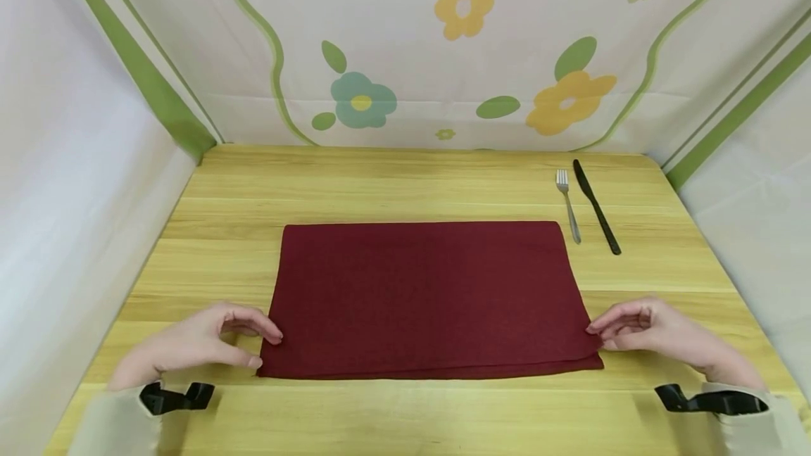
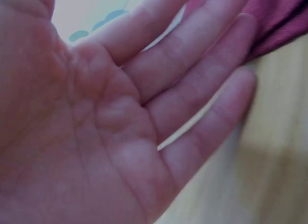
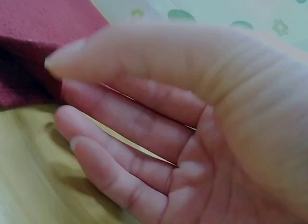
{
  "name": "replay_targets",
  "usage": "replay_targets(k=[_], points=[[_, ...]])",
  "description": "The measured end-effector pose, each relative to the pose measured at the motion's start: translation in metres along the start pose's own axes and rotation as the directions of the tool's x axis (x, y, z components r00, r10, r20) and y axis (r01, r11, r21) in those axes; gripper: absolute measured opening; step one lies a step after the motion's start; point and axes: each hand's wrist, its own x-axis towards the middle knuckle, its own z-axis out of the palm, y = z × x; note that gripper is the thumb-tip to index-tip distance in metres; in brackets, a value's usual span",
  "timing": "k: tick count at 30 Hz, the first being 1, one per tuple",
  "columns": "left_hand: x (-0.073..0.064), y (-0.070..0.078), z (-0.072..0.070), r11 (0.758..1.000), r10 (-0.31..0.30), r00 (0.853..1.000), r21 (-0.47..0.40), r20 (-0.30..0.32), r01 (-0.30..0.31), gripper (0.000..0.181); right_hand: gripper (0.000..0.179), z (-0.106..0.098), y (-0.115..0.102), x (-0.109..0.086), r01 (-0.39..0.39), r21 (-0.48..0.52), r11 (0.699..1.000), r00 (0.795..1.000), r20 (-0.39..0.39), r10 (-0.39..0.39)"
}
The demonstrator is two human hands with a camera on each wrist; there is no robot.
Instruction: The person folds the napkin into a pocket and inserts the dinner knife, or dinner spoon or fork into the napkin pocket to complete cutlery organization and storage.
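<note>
A dark red cloth [image 1: 424,294] lies folded over on the wooden table, its layers slightly offset along the near edge. At its near left corner is my left hand [image 1: 218,336], fingertips on the cloth and thumb low at the corner, with a wide gap between them. My right hand [image 1: 652,333] is at the right side edge close to the near right corner, fingers loosely bent and fingertips right at the cloth. The right wrist view shows my thumb [image 3: 139,53] overlapping the cloth [image 3: 43,21], with a dark gap between its layers.
Beyond the cloth's far right corner lie a silver fork [image 1: 569,206] and a black knife [image 1: 597,206], side by side. White curtains with flowers [image 1: 405,34] enclose the wooden table [image 1: 393,185] at the back and sides.
</note>
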Motion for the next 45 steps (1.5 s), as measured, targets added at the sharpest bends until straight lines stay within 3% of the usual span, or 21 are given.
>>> replay_targets(k=[3, 6, 10, 13, 17, 22, 29, 33, 40, 45], points=[[0.005, 0.004, 0.000, 0.998, -0.049, 0.998, 0.029, -0.035, 0.050, 0.032, 0.027, 0.000, 0.000, 0.001, -0.016, 0.029, 0.999, 1.000, 0.015, 0.016], [0.009, 0.008, 0.006, 0.988, -0.056, 0.996, 0.139, -0.065, 0.065, 0.038, 0.024, 0.004, -0.001, 0.004, -0.043, -0.020, 0.999, 0.999, -0.020, 0.043], [0.013, 0.011, 0.018, 0.948, -0.005, 0.997, 0.318, -0.073, 0.029, 0.043, 0.019, 0.011, -0.001, 0.007, -0.069, -0.055, 0.996, 0.995, -0.071, 0.065], [0.014, 0.014, 0.023, 0.919, -0.020, 0.995, 0.389, -0.099, 0.057, 0.038, 0.018, 0.013, -0.001, 0.007, -0.075, -0.031, 0.997, 0.994, -0.087, 0.072], [0.012, 0.016, 0.024, 0.908, -0.048, 0.992, 0.408, -0.114, 0.091, 0.034, 0.019, 0.013, 0.000, 0.007, -0.074, 0.007, 0.997, 0.993, -0.090, 0.074], [0.011, 0.015, 0.024, 0.915, -0.068, 0.988, 0.387, -0.139, 0.117, 0.041, 0.019, 0.012, 0.002, 0.006, -0.070, 0.015, 0.997, 0.993, -0.098, 0.071], [0.016, 0.012, 0.020, 0.894, -0.125, 0.953, 0.385, -0.278, 0.230, 0.056, 0.024, 0.013, 0.001, 0.009, -0.065, 0.013, 0.998, 0.987, -0.148, 0.066], [0.022, 0.010, 0.013, 0.897, -0.109, 0.949, 0.383, -0.296, 0.223, 0.067, 0.027, 0.013, 0.000, 0.015, -0.059, -0.001, 0.998, 0.978, -0.200, 0.057], [0.038, 0.002, -0.005, 0.888, -0.110, 0.954, 0.404, -0.278, 0.221, 0.092, 0.031, 0.007, 0.002, 0.035, -0.066, -0.071, 0.995, 0.944, -0.328, 0.039], [0.051, -0.004, -0.016, 0.880, -0.104, 0.949, 0.418, -0.298, 0.228, 0.097, 0.034, 0.005, 0.001, 0.045, -0.103, -0.145, 0.984, 0.912, -0.409, 0.035]])
